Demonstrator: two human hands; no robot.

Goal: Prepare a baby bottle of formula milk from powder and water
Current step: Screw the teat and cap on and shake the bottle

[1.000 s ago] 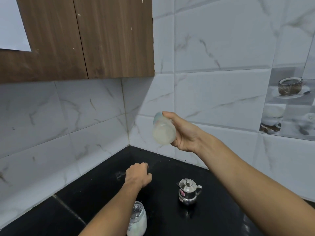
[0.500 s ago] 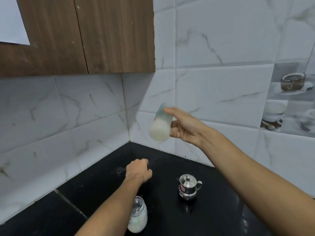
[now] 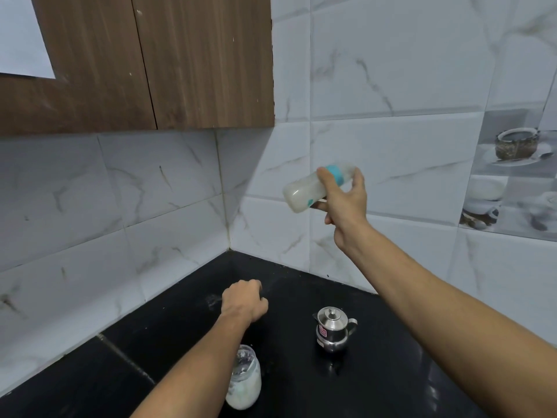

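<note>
**Kitchen corner, mid-shake.** My right hand [image 3: 343, 203] grips the baby bottle [image 3: 304, 191] in the air before the tiled wall. Fingers and thumb are wrapped round it by the teal collar [image 3: 334, 173], and the bottle is tipped almost flat, milky base toward the corner. My left hand [image 3: 244, 303] rests on the black counter [image 3: 391, 372], curled into a fist with nothing visible in it. Below stand the jar of white powder [image 3: 245, 384] and a lidded steel pot [image 3: 331, 330].

The risks, as I judge them: a collar not screwed tight could spray milk over wall and counter at this tilt, a slick grip could send the bottle flying, and my left forearm could tip the jar.

The red sticker [image 3: 323, 331] on the pot is too small to read. The bottle shows a teal mark but no legible writing.
</note>
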